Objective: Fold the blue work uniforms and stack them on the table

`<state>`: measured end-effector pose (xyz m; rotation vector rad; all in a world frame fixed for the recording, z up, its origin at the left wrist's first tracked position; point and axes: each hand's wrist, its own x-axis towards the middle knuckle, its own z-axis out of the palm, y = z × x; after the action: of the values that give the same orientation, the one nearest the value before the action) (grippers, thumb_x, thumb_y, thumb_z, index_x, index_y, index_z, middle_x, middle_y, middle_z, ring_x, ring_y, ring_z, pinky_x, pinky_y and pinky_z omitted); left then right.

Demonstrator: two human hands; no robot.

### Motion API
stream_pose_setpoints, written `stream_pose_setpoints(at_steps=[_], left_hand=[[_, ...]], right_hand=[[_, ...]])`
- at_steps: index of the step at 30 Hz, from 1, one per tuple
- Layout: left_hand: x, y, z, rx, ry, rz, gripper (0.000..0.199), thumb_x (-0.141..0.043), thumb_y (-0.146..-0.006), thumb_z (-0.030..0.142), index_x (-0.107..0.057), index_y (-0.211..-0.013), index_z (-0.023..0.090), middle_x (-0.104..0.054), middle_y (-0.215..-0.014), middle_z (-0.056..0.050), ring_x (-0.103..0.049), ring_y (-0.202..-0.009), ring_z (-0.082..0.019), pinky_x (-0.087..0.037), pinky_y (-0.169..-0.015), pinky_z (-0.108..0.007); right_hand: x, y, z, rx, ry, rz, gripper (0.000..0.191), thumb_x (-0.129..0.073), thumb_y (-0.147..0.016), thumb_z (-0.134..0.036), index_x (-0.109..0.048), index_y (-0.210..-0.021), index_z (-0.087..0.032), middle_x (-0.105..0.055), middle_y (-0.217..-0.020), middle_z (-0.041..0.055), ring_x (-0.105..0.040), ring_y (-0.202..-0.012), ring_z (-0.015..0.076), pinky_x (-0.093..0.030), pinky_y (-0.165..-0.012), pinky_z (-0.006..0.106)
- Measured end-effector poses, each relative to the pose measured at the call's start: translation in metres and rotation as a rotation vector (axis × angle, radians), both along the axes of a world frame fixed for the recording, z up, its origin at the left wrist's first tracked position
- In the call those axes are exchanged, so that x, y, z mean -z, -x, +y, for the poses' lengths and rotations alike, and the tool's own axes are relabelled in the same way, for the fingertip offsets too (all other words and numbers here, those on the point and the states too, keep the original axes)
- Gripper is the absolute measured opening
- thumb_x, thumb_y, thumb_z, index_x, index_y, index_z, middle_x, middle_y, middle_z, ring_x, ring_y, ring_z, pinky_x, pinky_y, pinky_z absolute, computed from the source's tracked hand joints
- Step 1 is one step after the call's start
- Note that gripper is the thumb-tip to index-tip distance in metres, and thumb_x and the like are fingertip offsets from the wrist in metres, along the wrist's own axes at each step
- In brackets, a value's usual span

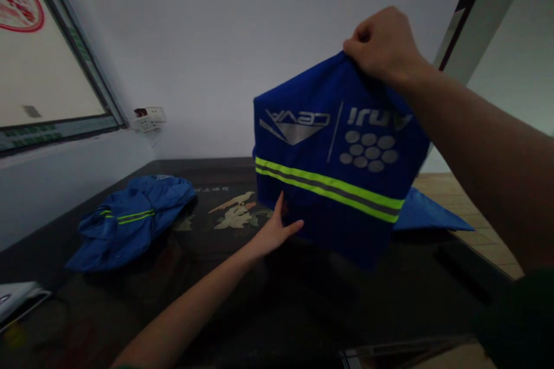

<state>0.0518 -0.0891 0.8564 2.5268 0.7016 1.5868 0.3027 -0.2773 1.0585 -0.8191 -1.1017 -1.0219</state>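
A blue work jacket, folded into a panel, hangs in the air with yellow-green reflective stripes and silver lettering upside down. My right hand is closed in a pinch on its top edge and holds it up. Below, my left hand has its thumb and a finger spread apart in front of the jacket's lower part. Whether the left hand touches the cloth I cannot tell; its other fingers are partly hidden.
Another blue garment with yellow stripes lies crumpled on the dark table at left. Blue cloth lies at the right edge. A dark flat object is nearby. Sockets are on the wall; a white object sits at lower left.
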Motion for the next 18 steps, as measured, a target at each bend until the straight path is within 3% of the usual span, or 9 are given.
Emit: stream_pose_setpoints(at_steps=[2, 4, 8, 11, 14, 16, 18], left_hand=[[0.004, -0.004, 0.000, 0.039, -0.011, -0.104, 0.083, -0.069, -0.076, 0.041, -0.029, -0.144, 0.017, -0.045, -0.143, -0.016, -0.048, -0.129, -0.026, -0.041, -0.105, -0.040], [0.010, 0.008, -0.008, -0.008, -0.095, -0.164, 0.070, -0.066, -0.078, 0.043, -0.039, -0.137, 0.017, -0.053, -0.137, -0.013, -0.053, -0.124, -0.026, -0.042, -0.105, -0.040], [0.006, 0.056, -0.039, -0.302, -0.271, -0.044, 0.045, -0.045, -0.089, 0.048, -0.055, -0.120, 0.017, -0.065, -0.120, -0.012, -0.061, -0.111, -0.027, -0.047, -0.095, -0.039], [-0.015, 0.090, -0.061, -0.615, -0.320, 0.215, 0.048, -0.026, -0.095, 0.045, -0.062, -0.110, 0.018, -0.072, -0.098, -0.010, -0.068, -0.092, -0.026, -0.051, -0.082, -0.035], [-0.045, 0.116, -0.079, -0.961, -0.391, 0.382, 0.048, -0.028, -0.095, 0.046, -0.064, -0.109, 0.019, -0.073, -0.090, -0.009, -0.069, -0.085, -0.027, -0.051, -0.077, -0.033], [-0.068, 0.129, -0.091, -1.066, -0.460, 0.417, 0.048, -0.030, -0.095, 0.049, -0.065, -0.110, 0.019, -0.072, -0.097, -0.009, -0.068, -0.090, -0.026, -0.050, -0.080, -0.034], [-0.095, 0.141, -0.105, -1.076, -0.527, 0.414, 0.048, -0.032, -0.095, 0.050, -0.065, -0.110, 0.019, -0.071, -0.102, -0.007, -0.066, -0.096, -0.025, -0.049, -0.087, -0.035]], right_hand=[[0.000, 0.014, 0.002, 0.049, 0.034, -0.059, 0.019, -0.049, -0.084, -0.019, -0.066, -0.081, -0.012, -0.070, -0.099, 0.0163, -0.060, -0.089, 0.0241, -0.039, -0.077, 0.033], [0.003, 0.019, 0.011, 0.086, 0.073, -0.103, 0.022, -0.045, -0.086, -0.018, -0.065, -0.082, -0.012, -0.069, -0.103, 0.0183, -0.060, -0.092, 0.0261, -0.038, -0.077, 0.034], [0.008, 0.008, 0.038, 0.113, 0.147, -0.144, 0.026, -0.040, -0.091, -0.021, -0.063, -0.082, -0.012, -0.067, -0.101, 0.0183, -0.059, -0.091, 0.0256, -0.037, -0.073, 0.033], [0.013, -0.004, 0.060, 0.111, 0.180, -0.166, 0.024, -0.041, -0.091, -0.024, -0.061, -0.081, -0.015, -0.067, -0.094, 0.0153, -0.058, -0.085, 0.0253, -0.036, -0.069, 0.033], [0.020, -0.012, 0.078, 0.078, 0.178, -0.225, 0.023, -0.042, -0.091, -0.028, -0.059, -0.078, -0.018, -0.065, -0.085, 0.0119, -0.057, -0.081, 0.0247, -0.035, -0.067, 0.034], [0.025, -0.015, 0.083, 0.070, 0.195, -0.284, 0.023, -0.045, -0.092, -0.030, -0.058, -0.076, -0.019, -0.063, -0.078, 0.0096, -0.056, -0.078, 0.0227, -0.035, -0.066, 0.033], [0.027, -0.017, 0.076, 0.100, 0.227, -0.325, 0.023, -0.047, -0.091, -0.030, -0.058, -0.075, -0.018, -0.061, -0.074, 0.0080, -0.055, -0.075, 0.0203, -0.035, -0.065, 0.032]])
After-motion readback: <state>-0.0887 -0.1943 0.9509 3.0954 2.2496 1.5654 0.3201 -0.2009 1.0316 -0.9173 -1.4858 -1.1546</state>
